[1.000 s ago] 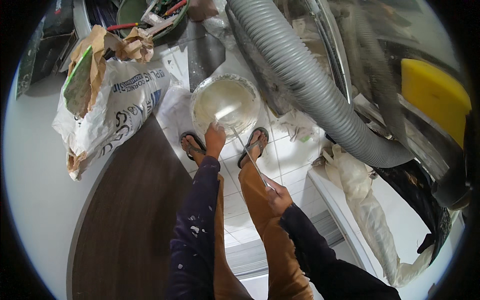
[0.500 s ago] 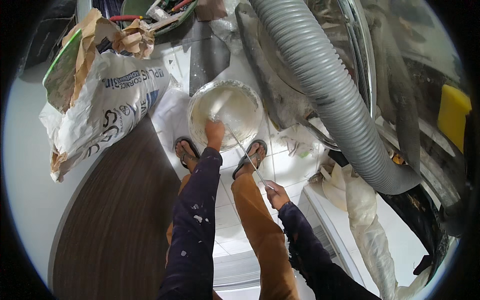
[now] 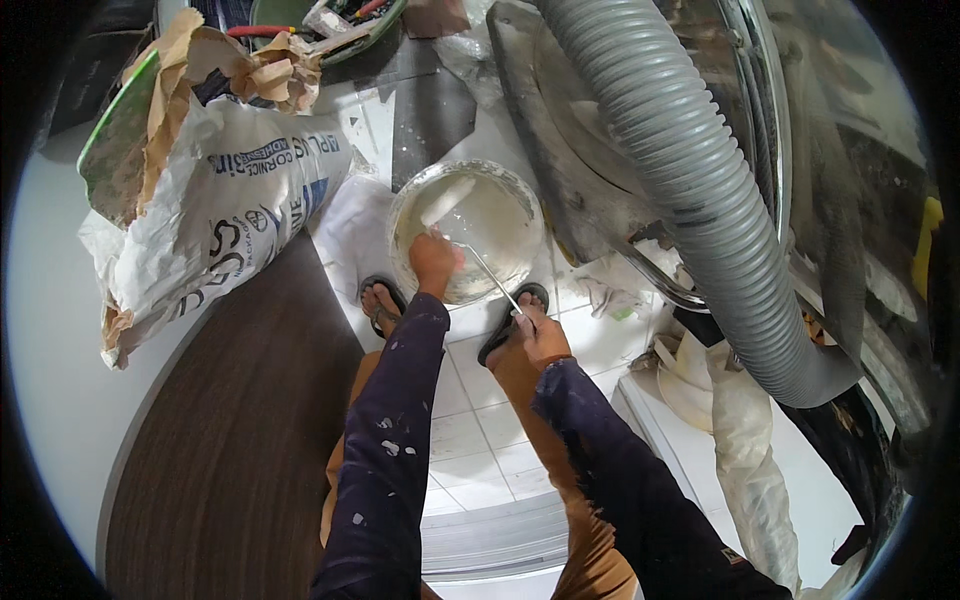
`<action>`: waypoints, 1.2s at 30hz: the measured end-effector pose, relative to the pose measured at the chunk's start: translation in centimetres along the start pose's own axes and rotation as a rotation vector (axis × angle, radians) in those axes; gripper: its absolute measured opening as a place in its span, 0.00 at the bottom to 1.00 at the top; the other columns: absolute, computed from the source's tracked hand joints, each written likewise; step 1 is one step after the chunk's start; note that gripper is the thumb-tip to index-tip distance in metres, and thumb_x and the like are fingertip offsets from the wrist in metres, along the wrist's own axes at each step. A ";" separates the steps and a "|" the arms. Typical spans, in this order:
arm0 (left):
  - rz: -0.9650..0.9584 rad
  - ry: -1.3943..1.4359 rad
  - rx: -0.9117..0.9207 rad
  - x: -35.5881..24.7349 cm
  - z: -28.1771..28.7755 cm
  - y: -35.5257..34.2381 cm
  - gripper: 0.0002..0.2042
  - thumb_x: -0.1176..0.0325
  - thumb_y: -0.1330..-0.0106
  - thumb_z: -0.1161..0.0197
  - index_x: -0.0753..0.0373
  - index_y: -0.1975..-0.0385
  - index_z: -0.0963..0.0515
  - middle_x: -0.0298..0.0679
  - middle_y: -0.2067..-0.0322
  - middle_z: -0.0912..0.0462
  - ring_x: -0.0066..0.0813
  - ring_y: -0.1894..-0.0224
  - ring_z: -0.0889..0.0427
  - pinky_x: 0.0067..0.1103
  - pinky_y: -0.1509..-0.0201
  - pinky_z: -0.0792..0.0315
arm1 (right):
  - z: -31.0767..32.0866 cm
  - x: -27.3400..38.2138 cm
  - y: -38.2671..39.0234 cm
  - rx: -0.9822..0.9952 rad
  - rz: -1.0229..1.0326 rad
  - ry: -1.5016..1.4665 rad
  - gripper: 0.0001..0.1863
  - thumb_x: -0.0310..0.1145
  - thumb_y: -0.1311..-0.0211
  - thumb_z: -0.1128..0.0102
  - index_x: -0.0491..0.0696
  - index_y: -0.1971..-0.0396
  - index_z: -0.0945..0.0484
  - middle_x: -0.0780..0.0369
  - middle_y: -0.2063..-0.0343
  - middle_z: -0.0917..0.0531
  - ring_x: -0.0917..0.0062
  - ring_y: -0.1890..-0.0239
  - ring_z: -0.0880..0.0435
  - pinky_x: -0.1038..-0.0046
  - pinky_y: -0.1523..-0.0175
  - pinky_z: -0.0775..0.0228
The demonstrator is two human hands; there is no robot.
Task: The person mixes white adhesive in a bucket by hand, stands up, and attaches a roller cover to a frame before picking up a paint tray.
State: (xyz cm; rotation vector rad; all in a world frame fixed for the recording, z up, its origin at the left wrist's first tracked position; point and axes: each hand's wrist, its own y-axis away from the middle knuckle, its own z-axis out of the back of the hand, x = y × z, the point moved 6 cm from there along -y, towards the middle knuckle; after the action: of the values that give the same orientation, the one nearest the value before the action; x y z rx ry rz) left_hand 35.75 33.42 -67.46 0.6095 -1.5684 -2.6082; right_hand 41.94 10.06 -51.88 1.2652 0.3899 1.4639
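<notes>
A round bucket [image 3: 396, 222], its rim crusted with pale residue, stands on the floor between my feet with milky liquid inside. My left hand [image 3: 432, 262] is closed over its near left side. From that fist a white, roller-shaped piece [image 3: 448, 201] sticks out over the liquid; how it is gripped is hidden. Something pinkish shows beside the fist. My right hand [image 3: 543, 337], beyond the bucket's near right rim, grips the near end of a thin metal rod [image 3: 490, 272]. The rod slants across the rim, its bent far end beside my left hand.
A torn white paper sack [image 3: 255, 205] lies at left on a dark wood-grain panel [image 3: 235, 430]. A green tub [image 3: 340, 48] of tools is at the far side. A grey corrugated hose [image 3: 670, 130] crosses the right side. My sandalled feet flank the bucket on white tiles.
My right hand has moved up and left toward the bucket, bringing the rod with it. The white piece has tilted rightward above my left fist. The view has shifted slightly.
</notes>
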 end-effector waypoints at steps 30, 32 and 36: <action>-1.191 -0.064 0.302 -10.5 4.0 6.7 0.15 0.73 0.45 0.36 0.66 0.59 0.28 0.50 0.61 0.24 0.51 0.54 0.25 0.35 0.49 0.31 | 0.8 -2.9 -4.4 0.153 0.248 0.010 0.16 0.39 0.28 0.57 0.43 0.69 0.25 0.50 0.78 0.22 0.54 0.72 0.22 0.62 0.65 0.32; -1.265 -0.117 0.226 -10.7 3.2 5.5 0.14 0.73 0.45 0.35 0.66 0.60 0.28 0.50 0.62 0.25 0.51 0.55 0.26 0.35 0.50 0.31 | 1.2 -2.5 -5.5 0.151 0.270 0.013 0.16 0.38 0.29 0.57 0.43 0.69 0.25 0.50 0.76 0.22 0.54 0.71 0.21 0.61 0.65 0.32; -1.469 -0.207 0.149 -14.1 3.9 7.2 0.12 0.71 0.47 0.33 0.65 0.66 0.28 0.48 0.68 0.26 0.50 0.60 0.27 0.36 0.55 0.34 | 3.6 0.5 -6.1 0.176 0.559 0.267 0.17 0.42 0.32 0.53 0.44 0.71 0.23 0.51 0.76 0.21 0.53 0.69 0.21 0.57 0.64 0.31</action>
State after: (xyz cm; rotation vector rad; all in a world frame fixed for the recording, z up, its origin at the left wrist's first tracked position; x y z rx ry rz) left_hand 46.22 36.43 -55.25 2.2664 -1.6755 -3.4440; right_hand 48.15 11.11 -55.12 1.3877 0.3617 2.1242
